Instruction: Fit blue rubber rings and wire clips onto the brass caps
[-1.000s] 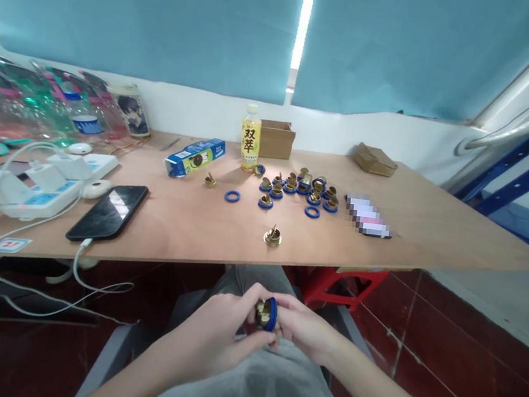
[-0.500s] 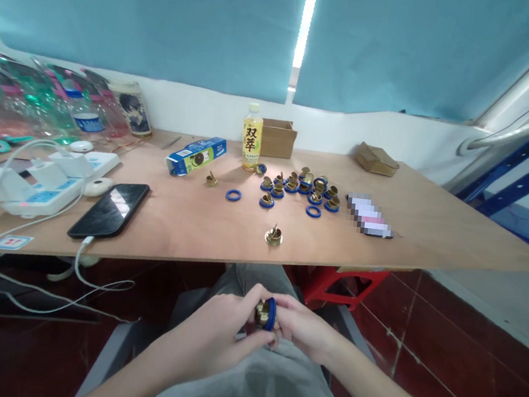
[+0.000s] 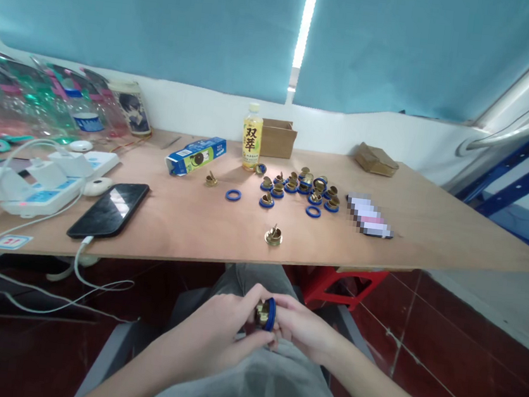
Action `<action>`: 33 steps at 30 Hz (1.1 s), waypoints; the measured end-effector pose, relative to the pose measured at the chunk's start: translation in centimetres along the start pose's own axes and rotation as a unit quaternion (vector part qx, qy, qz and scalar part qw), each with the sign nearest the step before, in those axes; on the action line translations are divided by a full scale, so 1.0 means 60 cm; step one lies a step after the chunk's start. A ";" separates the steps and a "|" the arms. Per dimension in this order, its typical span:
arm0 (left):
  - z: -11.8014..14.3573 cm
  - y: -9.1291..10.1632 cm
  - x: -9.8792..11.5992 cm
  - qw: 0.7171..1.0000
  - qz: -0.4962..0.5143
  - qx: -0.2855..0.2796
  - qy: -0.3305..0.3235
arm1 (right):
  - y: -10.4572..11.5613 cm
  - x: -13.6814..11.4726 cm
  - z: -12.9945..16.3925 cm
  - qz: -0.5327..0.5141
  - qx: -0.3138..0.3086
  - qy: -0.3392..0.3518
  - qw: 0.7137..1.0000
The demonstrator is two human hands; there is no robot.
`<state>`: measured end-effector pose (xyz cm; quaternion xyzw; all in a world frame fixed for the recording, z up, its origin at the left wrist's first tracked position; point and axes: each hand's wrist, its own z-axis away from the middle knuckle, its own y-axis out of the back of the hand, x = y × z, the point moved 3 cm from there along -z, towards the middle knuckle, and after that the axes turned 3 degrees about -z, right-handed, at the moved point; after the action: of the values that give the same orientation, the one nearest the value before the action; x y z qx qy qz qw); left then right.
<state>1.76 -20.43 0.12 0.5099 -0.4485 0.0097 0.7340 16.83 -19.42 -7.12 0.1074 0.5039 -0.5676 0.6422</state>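
Both hands low over the lap, left hand point(image 3: 218, 330) fingers closed on a brass part point(image 3: 260, 313), right hand point(image 3: 300, 327) fingers pinching a blue ring point(image 3: 271, 314) against it, edge-on, as if seating it; spares lie beyond on the counter point(image 3: 203, 230).

blue ring point(image 3: 271, 314) on brass fitting point(image 3: 261, 313), teal curtain point(image 3: 170, 16), black phone point(image 3: 109, 209)

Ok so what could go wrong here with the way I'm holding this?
Both hands, left hand and right hand, pinch the brass part and blue ring over the lap, away from the table; a slip could drop either onto the floor. The lone brass piece near the table's front edge might get knocked off.
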 end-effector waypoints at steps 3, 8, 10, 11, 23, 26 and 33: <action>-0.001 0.001 0.001 1.000 0.002 -0.001 0.002 | 0.000 0.000 0.000 -0.002 -0.001 -0.003 1.000; -0.001 0.003 0.002 1.000 0.003 -0.006 0.005 | 0.001 0.001 0.000 0.004 0.007 0.002 1.000; -0.001 0.004 0.002 1.000 -0.005 -0.005 0.010 | 0.002 0.002 -0.001 0.001 0.014 -0.001 1.000; -0.001 0.004 0.002 1.000 -0.008 -0.005 0.012 | 0.002 0.002 -0.001 -0.001 0.016 -0.004 1.000; 0.000 0.009 0.004 1.000 0.008 -0.002 0.004 | -0.004 -0.007 0.002 0.005 0.010 -0.002 1.000; -0.001 0.010 0.005 1.000 0.001 -0.009 0.011 | -0.002 -0.004 0.001 0.001 0.005 0.000 1.000; -0.002 0.005 0.002 1.000 -0.006 -0.009 0.013 | 0.000 0.001 -0.003 -0.004 0.008 -0.004 1.000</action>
<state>1.76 -20.24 0.43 0.5055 -0.4357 0.0080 0.7447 16.75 -19.31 -7.24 0.1079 0.4973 -0.5747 0.6409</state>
